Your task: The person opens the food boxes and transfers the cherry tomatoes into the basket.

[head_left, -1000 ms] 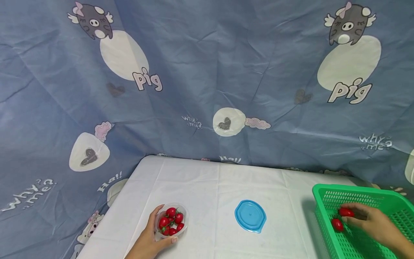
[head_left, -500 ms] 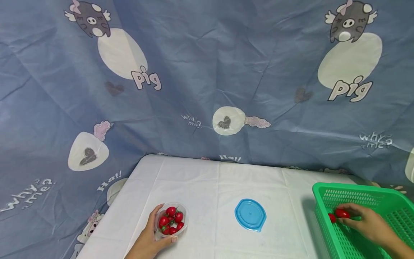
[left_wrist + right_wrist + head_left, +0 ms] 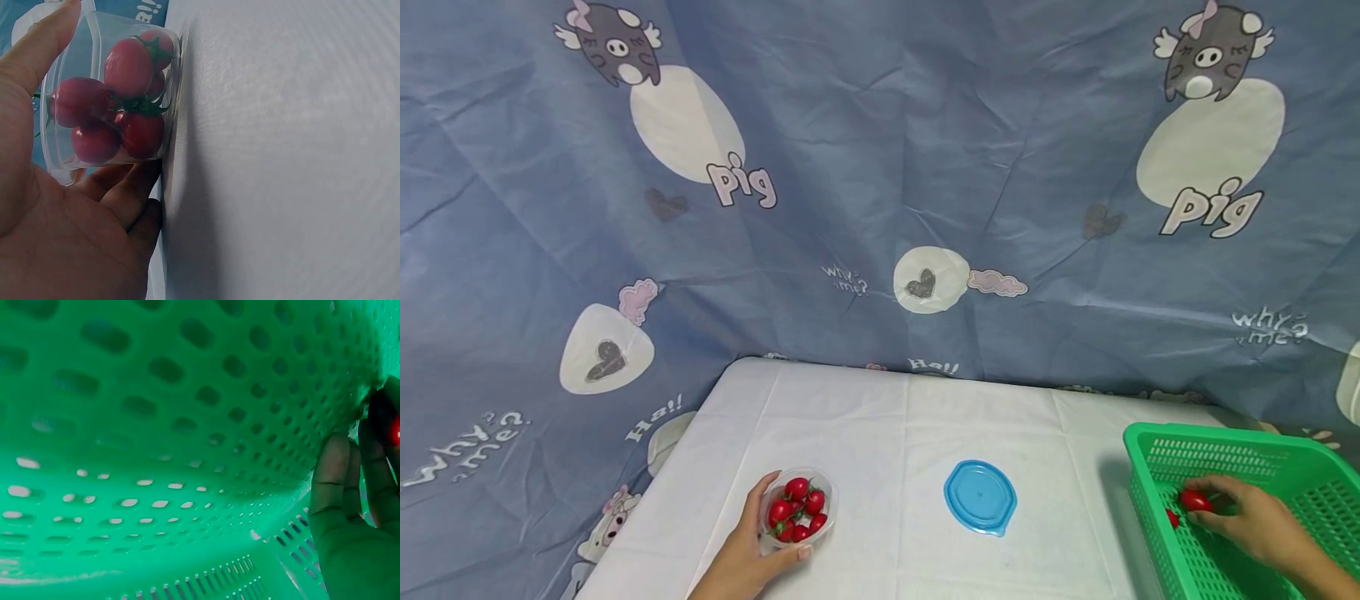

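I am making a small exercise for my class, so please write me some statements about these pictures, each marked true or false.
1. The left hand holds the clear container. True.
2. The right hand touches the blue lid. False: it is inside the green basket, with its fingers at a tomato.
3. The blue lid lies on the white surface, apart from the container. True.
4. The container is empty. False: several red tomatoes are in it.
5. The container stands between the lid and the basket. False: the lid lies between the other two.
6. The green basket has many holes in its walls. True.
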A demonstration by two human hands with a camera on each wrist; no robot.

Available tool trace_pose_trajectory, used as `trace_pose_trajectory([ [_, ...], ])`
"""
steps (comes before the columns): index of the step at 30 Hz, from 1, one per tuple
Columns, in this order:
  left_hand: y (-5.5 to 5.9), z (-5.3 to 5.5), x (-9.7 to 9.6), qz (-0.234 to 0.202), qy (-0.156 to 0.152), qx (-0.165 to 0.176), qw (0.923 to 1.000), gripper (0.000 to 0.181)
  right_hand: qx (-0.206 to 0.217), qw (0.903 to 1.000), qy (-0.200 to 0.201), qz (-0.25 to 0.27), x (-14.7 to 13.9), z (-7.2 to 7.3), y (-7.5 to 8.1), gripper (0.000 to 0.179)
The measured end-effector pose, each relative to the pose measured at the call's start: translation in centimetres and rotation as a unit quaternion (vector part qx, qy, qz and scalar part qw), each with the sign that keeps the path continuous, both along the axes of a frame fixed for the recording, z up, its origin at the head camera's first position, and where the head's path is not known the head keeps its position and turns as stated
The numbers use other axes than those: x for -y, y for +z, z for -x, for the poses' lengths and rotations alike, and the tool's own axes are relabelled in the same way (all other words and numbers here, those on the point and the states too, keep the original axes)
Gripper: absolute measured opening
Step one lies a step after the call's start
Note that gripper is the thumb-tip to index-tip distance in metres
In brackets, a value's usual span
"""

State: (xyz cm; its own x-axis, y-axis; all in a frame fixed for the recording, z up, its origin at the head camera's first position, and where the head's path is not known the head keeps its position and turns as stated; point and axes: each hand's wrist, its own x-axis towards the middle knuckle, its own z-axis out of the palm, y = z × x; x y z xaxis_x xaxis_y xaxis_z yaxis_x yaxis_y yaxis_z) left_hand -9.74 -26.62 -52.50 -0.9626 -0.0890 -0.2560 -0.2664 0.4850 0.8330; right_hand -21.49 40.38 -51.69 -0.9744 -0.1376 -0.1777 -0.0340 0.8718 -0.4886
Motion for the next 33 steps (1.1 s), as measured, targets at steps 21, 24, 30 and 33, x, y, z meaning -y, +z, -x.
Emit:
trace_pose_trajectory([
  [21,0.0,0.0,0.0,-0.014,0.001,-0.003,0.9999,0.111,-0.097,0.9948,-0.004,-0.032,1.3,0.0,5.2,0.060],
  [24,0.1,0.0,0.0,-0.011,0.002,0.000,0.9999,0.111,-0.137,0.9905,-0.004,-0.016,1.8,-0.2,6.5,0.051],
  [30,0.0,0.0,0.0,-0.007,0.001,-0.001,1.0000,0.112,-0.172,0.9843,0.008,0.039,3.8,0.0,8.5,0.039],
  [33,0.0,0.0,0.0,-0.006,0.000,-0.003,1.0000,0.111,-0.183,0.9807,0.021,0.065,5.5,0.2,9.7,0.034],
])
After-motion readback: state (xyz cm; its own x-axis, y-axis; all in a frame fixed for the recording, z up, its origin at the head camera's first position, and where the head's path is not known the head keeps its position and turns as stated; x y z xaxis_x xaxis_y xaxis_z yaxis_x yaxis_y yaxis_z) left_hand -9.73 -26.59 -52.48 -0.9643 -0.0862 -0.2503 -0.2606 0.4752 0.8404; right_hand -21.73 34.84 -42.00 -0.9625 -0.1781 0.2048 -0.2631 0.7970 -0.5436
